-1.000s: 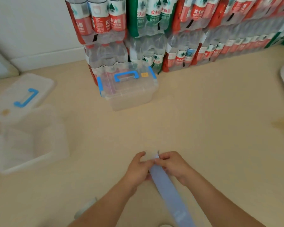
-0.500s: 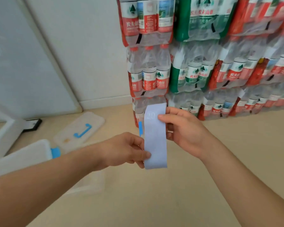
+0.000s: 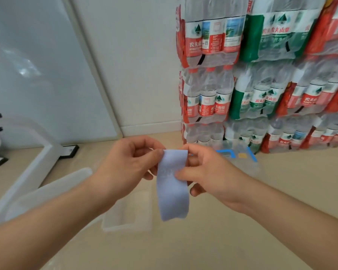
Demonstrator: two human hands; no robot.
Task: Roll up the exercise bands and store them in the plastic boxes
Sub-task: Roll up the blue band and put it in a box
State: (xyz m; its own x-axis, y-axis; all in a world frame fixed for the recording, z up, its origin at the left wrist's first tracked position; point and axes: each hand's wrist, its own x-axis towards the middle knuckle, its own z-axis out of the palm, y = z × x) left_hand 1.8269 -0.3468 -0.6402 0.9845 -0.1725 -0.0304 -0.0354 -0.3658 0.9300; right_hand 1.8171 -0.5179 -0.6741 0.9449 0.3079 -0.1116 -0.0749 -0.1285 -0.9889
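**A:** What takes up most of the view?

**B:** Shrink-wrapped packs of water bottles [image 3: 261, 84]. They are stacked in rows over the whole upper right of the frame and carry red and green labels. The pale beige floor [image 3: 203, 248] runs below them and across the bottom.

**A:** And the left side?

**B:** A big glossy pale panel [image 3: 37, 84] slants across the upper left, with white wall between it and the bottles. Lower down at the left edge, a white stand [image 3: 37, 162] rests on the floor.

**A:** The plastic boxes?

**B:** There are two. An open clear box [image 3: 125, 228] sits on the floor at lower centre-left, partly hidden by the left forearm. A closed clear box [image 3: 242, 164] with a blue handle stands just right of centre at the foot of the bottle packs, mostly behind the right hand.

**A:** What are the hands doing?

**B:** Both are raised at the centre of the frame, close together. The left hand [image 3: 125, 168] pinches the upper left corner of the exercise band [image 3: 173, 191] between thumb and forefinger. The right hand [image 3: 209, 172] clamps the band's right side, with the thumb on the front face and the fingers curled behind.

**A:** And the band itself?

**B:** It is a pale lilac-blue strip that hangs flat from its held top edge, not rolled. Its lower end is free in the air above the floor. In the picture it overlaps the open box's right wall, but it is apart from both boxes. There is faint printing beside the right thumb, too blurred to read.
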